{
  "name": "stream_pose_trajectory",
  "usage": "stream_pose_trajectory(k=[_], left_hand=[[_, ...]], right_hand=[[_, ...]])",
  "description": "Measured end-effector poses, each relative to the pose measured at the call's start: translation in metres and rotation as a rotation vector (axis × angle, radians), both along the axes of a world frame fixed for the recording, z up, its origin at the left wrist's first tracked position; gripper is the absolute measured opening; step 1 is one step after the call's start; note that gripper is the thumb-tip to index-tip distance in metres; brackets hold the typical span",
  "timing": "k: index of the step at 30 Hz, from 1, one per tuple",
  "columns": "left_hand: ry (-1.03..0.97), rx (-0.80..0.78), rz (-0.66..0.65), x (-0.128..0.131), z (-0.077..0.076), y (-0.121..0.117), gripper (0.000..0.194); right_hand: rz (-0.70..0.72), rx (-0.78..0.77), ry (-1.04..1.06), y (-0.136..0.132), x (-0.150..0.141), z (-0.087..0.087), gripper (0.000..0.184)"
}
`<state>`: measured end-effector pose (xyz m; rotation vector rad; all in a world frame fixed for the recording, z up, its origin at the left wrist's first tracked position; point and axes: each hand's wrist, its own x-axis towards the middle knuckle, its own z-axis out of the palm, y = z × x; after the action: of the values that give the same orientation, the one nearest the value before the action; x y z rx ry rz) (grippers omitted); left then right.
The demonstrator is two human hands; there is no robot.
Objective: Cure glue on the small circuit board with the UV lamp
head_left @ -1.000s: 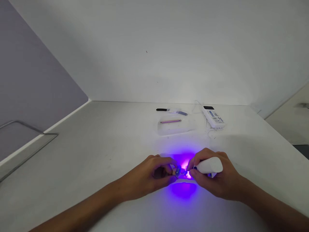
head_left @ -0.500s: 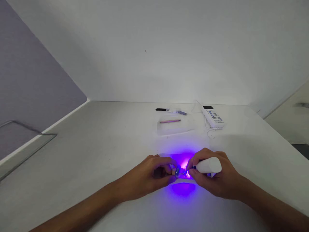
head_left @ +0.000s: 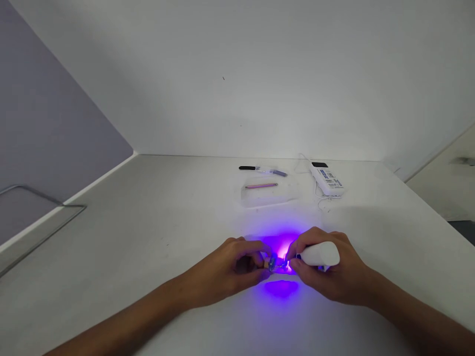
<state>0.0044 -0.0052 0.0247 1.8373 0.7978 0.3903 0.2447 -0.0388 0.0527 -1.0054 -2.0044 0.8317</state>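
My right hand is closed around a small white handheld UV lamp, whose violet light spills onto the table between the hands. Just to its left, my left hand pinches a small bluish, shiny piece between thumb and fingers. Its exact kind cannot be made out in the glare. The lamp's lit end is close to this piece, and the right fingertips partly hide the lit end.
Behind the hands, a pink pen-like stick lies on a clear plastic sheet. Farther back are a black-ended tool and a grey-capped tool. A white device with a cord lies to the right, before the wall.
Hardly anything differs. Both hands stay in place, and the violet light remains on.
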Motion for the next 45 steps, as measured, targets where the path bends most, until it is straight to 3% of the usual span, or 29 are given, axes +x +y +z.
stream_pose_trajectory(k=[45], left_hand=[[0.020,0.027,-0.009,0.0008,0.0017,0.0004,0.009]], right_hand=[[0.006,-0.002,0.005,-0.0004,-0.0010,0.0031,0.009]])
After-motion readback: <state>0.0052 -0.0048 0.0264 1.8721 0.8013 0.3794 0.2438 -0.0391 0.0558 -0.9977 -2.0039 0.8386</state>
